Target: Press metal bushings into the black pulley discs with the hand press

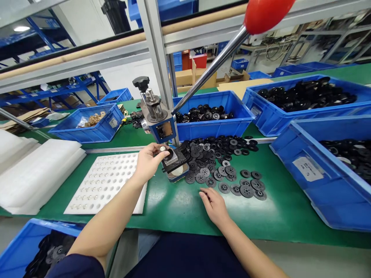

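Note:
My left hand (148, 161) reaches to the base of a small hand press (159, 119). Its thumb and fingers close around a small shiny silver metal part (163, 148), which sits at a black round piece (167, 155) on the press's metal block. Low over the green table, my right hand (215, 207) rests with loosely bent fingers, thumb a little apart, and I see nothing held in it. Just beyond it lie loose black discs (224, 188) with holes, heaped thicker to the right of the press. A white foam tray (130, 170) with rows of silver parts lies left of the press.
Blue bins of black parts stand behind (214, 129) and at the right (292, 170). White foam sheets (43, 173) are stacked at the left. The press lever's red knob (265, 15) juts overhead. Another blue bin (17, 247) sits below the table's left edge.

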A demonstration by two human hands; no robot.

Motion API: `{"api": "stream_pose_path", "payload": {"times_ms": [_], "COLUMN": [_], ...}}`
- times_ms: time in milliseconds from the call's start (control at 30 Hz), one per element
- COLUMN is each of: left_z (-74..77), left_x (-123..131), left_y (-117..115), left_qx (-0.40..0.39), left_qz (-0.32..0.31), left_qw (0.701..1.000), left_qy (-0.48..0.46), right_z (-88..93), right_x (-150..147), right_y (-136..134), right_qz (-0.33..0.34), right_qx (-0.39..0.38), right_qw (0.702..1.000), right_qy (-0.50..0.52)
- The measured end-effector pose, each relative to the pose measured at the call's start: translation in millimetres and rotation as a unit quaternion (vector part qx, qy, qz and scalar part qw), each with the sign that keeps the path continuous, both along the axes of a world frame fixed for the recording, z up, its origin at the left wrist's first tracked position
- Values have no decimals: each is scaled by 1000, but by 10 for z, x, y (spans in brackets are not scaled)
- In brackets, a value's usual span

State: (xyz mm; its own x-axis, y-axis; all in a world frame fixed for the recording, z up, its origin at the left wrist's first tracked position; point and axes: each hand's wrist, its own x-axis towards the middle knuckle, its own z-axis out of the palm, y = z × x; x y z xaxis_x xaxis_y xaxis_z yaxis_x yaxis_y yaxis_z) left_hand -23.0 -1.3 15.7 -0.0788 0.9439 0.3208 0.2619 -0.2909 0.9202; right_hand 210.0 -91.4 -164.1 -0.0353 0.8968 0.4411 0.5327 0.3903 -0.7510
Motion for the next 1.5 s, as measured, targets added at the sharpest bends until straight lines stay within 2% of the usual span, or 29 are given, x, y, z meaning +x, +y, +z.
{"api": "stream_pose_path", "payload": {"times_ms": [133,233,300,400,533,600,667,733,833,900,1000,1233,1367,1500], "left_z": [-105,-135,-128,-102,-97,-118,-144,-162,-159,-143,-125,-177,-221,-260], "left_x": [39,12,-14,-36,-22,-8,3,9,7,4,11,82,95,93], "left_y": [90,135,155,165,150,136,124,115,110,111,109,90,114,140], "left_qx": [-18,-39,-52,-53,-46,-42,-35,-29,-23,-24,-23,12,15,15], "left_qz": [-27,-56,-82,-88,-58,-43,-34,-31,-33,-30,-16,-3,-6,-13], "left_qw": [999,997,995,995,997,998,998,999,998,998,996,997,997,998], "left_qy": [-37,-39,-22,17,30,28,28,32,43,58,87,82,77,67], "right_z": [75,385,756,1447,2279,2610,2909,3182,3485,3573,3537,3101,2858,2699], "right_x": [-15,6,59,191,326,322,278,218,134,84,17,80,154,158], "right_y": [20,113,226,454,767,867,901,873,796,770,765,699,637,572], "right_qz": [-4,-35,-62,-64,21,51,70,104,145,153,161,117,88,82], "right_qx": [-5,-26,-21,36,139,174,174,134,97,122,176,304,304,307], "right_qw": [1000,995,990,987,976,971,971,966,938,926,914,905,905,895], "right_qy": [21,91,127,144,169,156,147,194,299,324,330,273,283,312]}}
